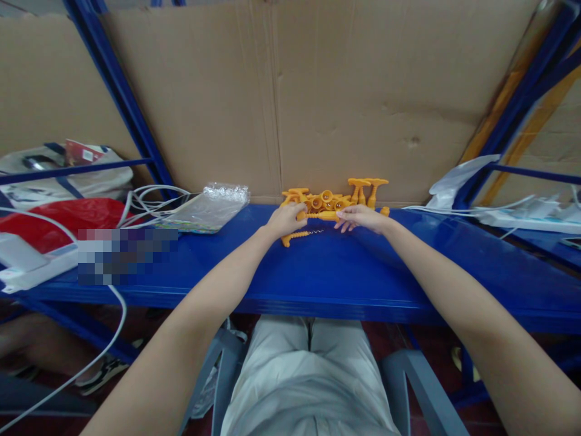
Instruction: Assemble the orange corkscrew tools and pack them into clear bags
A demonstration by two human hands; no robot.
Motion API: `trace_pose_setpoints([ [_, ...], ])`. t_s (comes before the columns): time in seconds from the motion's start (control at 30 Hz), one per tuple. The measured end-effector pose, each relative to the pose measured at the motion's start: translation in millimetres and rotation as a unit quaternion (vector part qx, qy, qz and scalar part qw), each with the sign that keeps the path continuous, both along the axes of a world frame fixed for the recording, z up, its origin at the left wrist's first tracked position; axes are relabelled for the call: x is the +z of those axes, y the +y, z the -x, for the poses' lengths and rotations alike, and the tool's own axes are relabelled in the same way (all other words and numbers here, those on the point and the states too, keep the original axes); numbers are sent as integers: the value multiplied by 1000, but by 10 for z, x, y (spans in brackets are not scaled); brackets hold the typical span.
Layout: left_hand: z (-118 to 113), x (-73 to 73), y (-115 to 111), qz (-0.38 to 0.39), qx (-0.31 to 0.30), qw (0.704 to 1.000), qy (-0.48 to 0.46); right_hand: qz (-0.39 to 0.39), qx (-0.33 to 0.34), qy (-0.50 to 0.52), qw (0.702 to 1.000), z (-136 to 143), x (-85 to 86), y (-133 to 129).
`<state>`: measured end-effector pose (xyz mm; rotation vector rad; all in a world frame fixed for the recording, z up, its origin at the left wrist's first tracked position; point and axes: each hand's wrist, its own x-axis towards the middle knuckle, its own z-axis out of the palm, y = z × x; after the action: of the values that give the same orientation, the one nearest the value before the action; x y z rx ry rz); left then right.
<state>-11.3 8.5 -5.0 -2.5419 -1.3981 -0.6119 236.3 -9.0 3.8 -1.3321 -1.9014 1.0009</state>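
Note:
A yellow tool with a ribbed shaft (pixel 323 215) is held level between my two hands above the blue table. My left hand (pixel 285 220) is closed round its left end. At its right end, my right hand (pixel 361 218) pinches it between thumb and forefinger, the other fingers loosely spread. Just below lies a yellow corkscrew (pixel 298 235) with a bare metal spiral pointing right. Behind my hands is a pile of yellow cup-like parts (pixel 327 197). Yellow T-shaped handles (pixel 373 191) stand upright at the pile's right side.
The blue table (pixel 345 272) meets a cardboard wall (pixel 363 91). At left are a clear plastic package (pixel 209 209), white cables, a power strip (pixel 40 266) and a red bag (pixel 59 224). Another power strip (pixel 531 219) lies right. A person's leg (pixel 40 345) shows lower left.

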Motion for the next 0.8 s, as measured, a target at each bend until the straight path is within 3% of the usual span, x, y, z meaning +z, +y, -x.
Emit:
trace_pose_setpoints([
  [0.17, 9, 18, -15, 7, 4, 1000, -15, -31, -17, -3, 999, 19, 15, -11],
  [0.3, 28, 121, -85, 24, 49, 998, -19, -78, -54, -9, 995, -13, 31, 11],
  [0.47, 62, 307, -183, 83, 117, 987, 70, -172, -130, -30, 976, -7, 64, 67],
  [0.63, 78, 366, -204, 203, 115, 959, 160, -356, -186, -146, 904, 227, 160, 97],
  [0.8, 78, 342, -201, 220, 104, 954, 175, -435, -167, -322, 824, 605, 311, 118],
])
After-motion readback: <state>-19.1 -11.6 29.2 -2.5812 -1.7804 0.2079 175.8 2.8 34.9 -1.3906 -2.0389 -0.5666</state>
